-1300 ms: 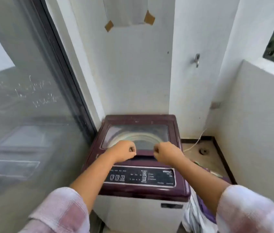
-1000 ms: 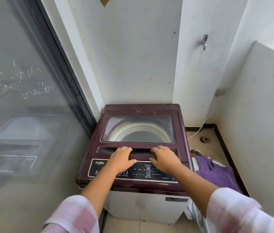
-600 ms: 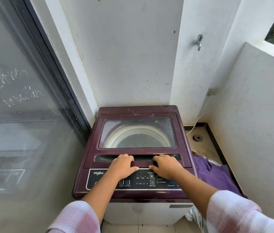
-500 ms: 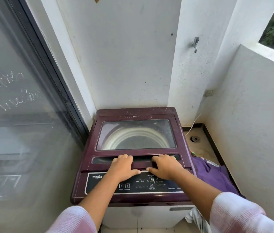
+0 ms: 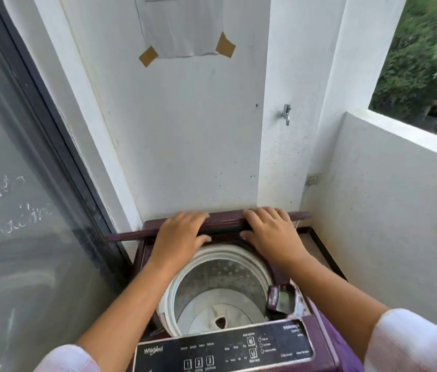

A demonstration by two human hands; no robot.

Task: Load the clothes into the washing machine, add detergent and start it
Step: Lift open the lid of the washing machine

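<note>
Above the open drum of the washing machine, left hand and right hand each grip the raised lid, fingers curled over its top edge, thumbs underneath.

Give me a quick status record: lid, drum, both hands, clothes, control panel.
lid: raised, folded back toward the wall
drum: open to view, no clothes inside
left hand: holds the lid's top edge, fingers over it, thumb below
right hand: holds the same edge
clothes: purple fabric at lower right, outside the drum
control panel: nearest edge, no hand on it
</note>
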